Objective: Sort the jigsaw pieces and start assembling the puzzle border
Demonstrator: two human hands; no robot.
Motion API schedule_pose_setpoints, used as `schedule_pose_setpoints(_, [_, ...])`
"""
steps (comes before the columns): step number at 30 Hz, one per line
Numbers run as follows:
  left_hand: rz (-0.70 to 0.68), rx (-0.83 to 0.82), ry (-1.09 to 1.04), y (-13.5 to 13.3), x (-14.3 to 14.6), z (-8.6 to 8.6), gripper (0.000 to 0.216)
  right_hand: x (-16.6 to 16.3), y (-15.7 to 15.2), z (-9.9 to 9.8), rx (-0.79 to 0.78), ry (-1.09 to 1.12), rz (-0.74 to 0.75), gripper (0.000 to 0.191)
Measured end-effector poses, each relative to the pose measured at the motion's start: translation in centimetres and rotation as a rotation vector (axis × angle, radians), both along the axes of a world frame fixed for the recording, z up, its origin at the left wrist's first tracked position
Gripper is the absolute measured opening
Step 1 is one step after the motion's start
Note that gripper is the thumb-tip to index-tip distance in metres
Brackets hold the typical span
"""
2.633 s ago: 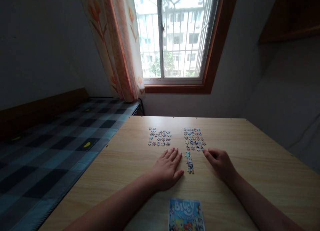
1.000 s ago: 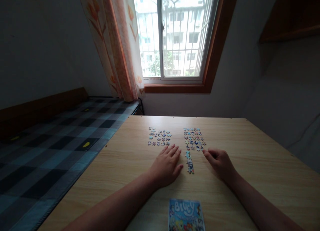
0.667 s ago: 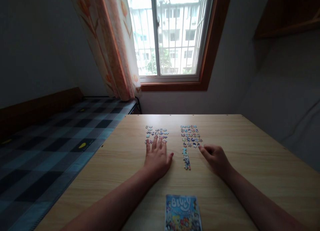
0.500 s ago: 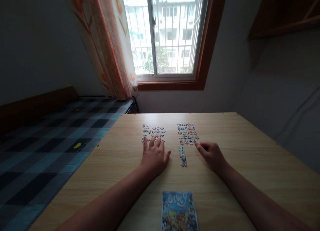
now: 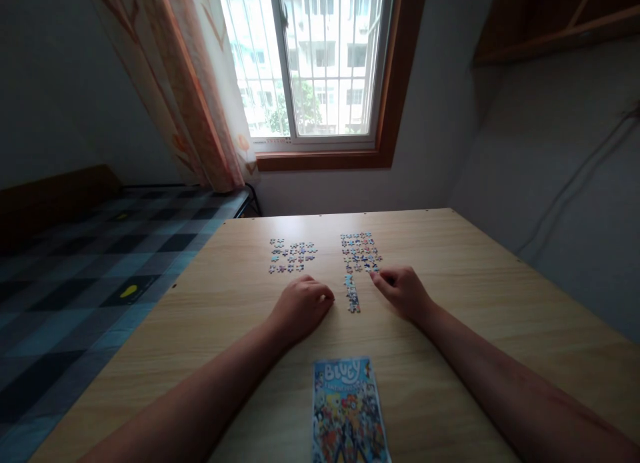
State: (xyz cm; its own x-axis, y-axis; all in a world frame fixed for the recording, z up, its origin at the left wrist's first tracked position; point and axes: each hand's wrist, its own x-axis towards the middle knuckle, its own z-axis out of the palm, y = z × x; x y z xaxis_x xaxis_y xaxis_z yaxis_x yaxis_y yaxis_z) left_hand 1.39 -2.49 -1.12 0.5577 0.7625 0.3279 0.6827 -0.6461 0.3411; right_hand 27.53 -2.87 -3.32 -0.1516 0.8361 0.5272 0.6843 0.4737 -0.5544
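Observation:
My left hand (image 5: 304, 308) rests above the table with its fingers curled and the tips pressed to the thumb. Whatever is between those tips is hidden. Just beyond it lies a loose group of jigsaw pieces (image 5: 293, 255), spaced apart in rows. My right hand (image 5: 404, 291) is closed, its thumb tip close to the lower right corner of a second, tighter group of jigsaw pieces (image 5: 360, 251). Nothing can be made out inside that hand. Between both hands a narrow joined strip of puzzle (image 5: 353, 295) runs toward me from the right group.
A picture sheet (image 5: 350, 409) lettered "BLUEY" lies near me on the wooden table (image 5: 440, 396). Left of the table stands a bed (image 5: 105, 303) with a checked cover. Behind are a curtain (image 5: 195, 116) and a barred window (image 5: 330, 69); a shelf (image 5: 560, 39) hangs at right.
My left hand has drawn back from the left group of pieces, and its spread fingers have closed together. The right hand stays by the right group. The whole view has shifted.

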Motion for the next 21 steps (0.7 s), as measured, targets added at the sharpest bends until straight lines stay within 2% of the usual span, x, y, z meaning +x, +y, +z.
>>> schedule_pose_setpoints(3, [-0.051,-0.135,-0.14,0.6,-0.4,-0.2,0.025,-0.2,-0.3,0.2,0.021,-0.036,0.018,0.049])
schedule_pose_setpoints(7, [-0.022,-0.181,-0.179,1.1,-0.6,-0.1,0.038,-0.6,-0.7,0.5,0.041,-0.071,0.056,0.049])
schedule_pose_setpoints(10, [0.008,-0.118,-0.127,1.0,-0.4,0.1,0.025,-0.9,-1.1,0.8,0.039,-0.087,0.094,0.047])
schedule_pose_setpoints(14, [-0.052,-0.032,-0.042,0.8,-0.2,0.0,0.014,-0.9,-1.5,1.1,0.019,-0.112,0.131,0.044])
schedule_pose_setpoints(21, [-0.061,-0.058,-0.025,1.4,-0.1,-0.4,0.007,-0.4,-0.9,0.7,-0.001,-0.096,0.139,0.045])
